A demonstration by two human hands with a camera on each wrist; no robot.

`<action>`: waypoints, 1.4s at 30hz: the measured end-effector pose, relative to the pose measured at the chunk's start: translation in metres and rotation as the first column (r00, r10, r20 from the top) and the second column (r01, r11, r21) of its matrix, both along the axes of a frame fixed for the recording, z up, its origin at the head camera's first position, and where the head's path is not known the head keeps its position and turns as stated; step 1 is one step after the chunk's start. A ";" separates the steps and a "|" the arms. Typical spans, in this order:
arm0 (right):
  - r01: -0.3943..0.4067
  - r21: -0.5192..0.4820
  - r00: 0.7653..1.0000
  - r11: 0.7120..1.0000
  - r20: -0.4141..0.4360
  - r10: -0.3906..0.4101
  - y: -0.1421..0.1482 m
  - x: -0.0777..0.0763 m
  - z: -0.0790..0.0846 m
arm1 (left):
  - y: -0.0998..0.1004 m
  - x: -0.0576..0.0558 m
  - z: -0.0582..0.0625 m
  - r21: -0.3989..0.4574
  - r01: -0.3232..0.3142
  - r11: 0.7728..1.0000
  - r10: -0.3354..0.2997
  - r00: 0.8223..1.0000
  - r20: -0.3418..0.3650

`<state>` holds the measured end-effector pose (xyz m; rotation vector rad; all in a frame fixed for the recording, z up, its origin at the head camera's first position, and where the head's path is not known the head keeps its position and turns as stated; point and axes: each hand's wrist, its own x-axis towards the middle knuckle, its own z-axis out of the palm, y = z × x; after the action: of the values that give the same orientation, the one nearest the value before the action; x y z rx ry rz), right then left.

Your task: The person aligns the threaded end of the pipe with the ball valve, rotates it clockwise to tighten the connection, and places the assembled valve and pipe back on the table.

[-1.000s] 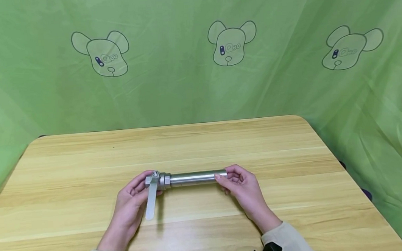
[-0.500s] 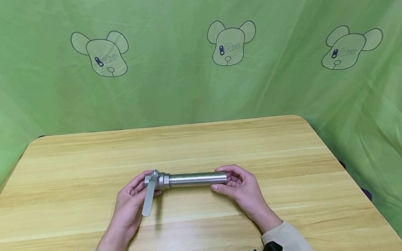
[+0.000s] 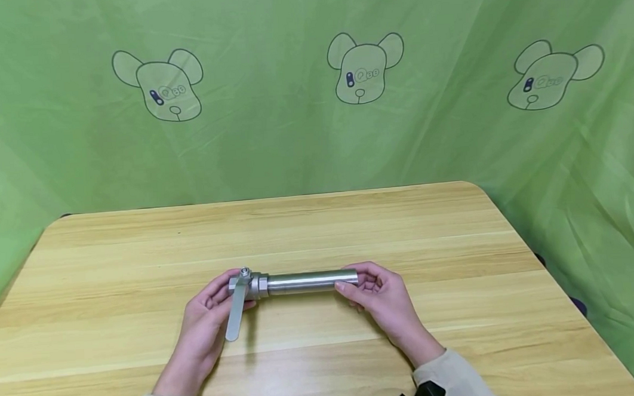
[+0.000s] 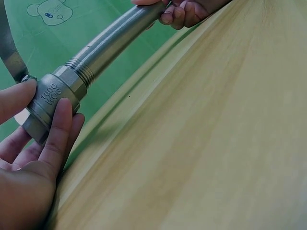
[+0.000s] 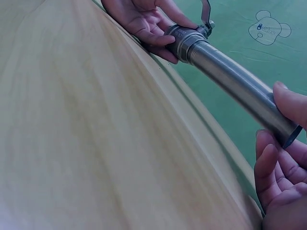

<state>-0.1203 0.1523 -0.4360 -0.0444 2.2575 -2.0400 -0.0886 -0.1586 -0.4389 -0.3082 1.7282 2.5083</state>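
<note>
A steel ball valve [image 4: 52, 96] with a flat lever handle [image 3: 236, 316] is joined to a straight steel pipe [image 3: 310, 281]; some threads show at the joint in the left wrist view. The left hand [image 3: 202, 323] grips the valve body, thumb on one side and fingers on the other. At the pipe's free end, the right hand [image 3: 384, 299] holds the tube between thumb and fingers. In the right wrist view the open pipe end [image 5: 291, 137] lies between the right thumb [image 5: 290, 103] and fingers. Valve and pipe are level, held above the table, with the lever pointing toward the person.
A wood-grain table [image 3: 319, 234] with rounded far corners spreads under the hands. Green cloth [image 3: 271, 140] printed with bear heads hangs behind it and along the sides. Black straps [image 3: 426, 394] sit at the wrists by pale sleeves.
The right thumb and fingers have shifted around the pipe end, letting the thumb drop below and come back up. The lever has swung slightly left. The left hand has stayed in place.
</note>
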 end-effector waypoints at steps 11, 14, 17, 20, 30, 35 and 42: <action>-0.022 0.032 0.995 0.999 -0.093 0.025 0.002 0.001 0.000 | 0.001 -0.001 0.001 0.014 -0.009 1.000 0.009 1.000 0.003; 0.002 0.056 0.995 0.998 -0.096 0.003 0.002 0.001 -0.001 | 0.001 -0.001 0.001 0.018 -0.009 1.000 0.009 1.000 0.007; 0.017 0.063 0.995 0.998 -0.101 -0.011 0.002 0.000 -0.002 | 0.000 -0.002 0.001 0.021 -0.013 1.000 0.013 1.000 0.011; 0.010 0.052 0.995 0.999 -0.096 -0.005 0.002 0.000 -0.002 | 0.000 -0.002 0.001 0.021 -0.009 1.000 0.008 1.000 0.014; 0.003 0.043 0.997 0.999 -0.075 0.000 0.000 0.000 -0.002 | 0.000 -0.001 0.001 0.009 -0.005 1.000 0.005 1.000 0.013; -0.001 0.031 0.998 1.000 -0.063 0.003 0.000 0.000 -0.001 | -0.001 0.000 0.002 0.006 0.004 1.000 -0.004 1.000 0.015; 0.002 0.029 0.999 1.000 -0.037 -0.001 -0.001 0.000 -0.001 | -0.001 0.000 0.001 0.010 0.008 1.000 -0.008 1.000 0.015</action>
<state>-0.1204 0.1517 -0.4366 -0.0790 2.3097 -2.0230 -0.0882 -0.1595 -0.4375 -0.3171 1.7075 2.5017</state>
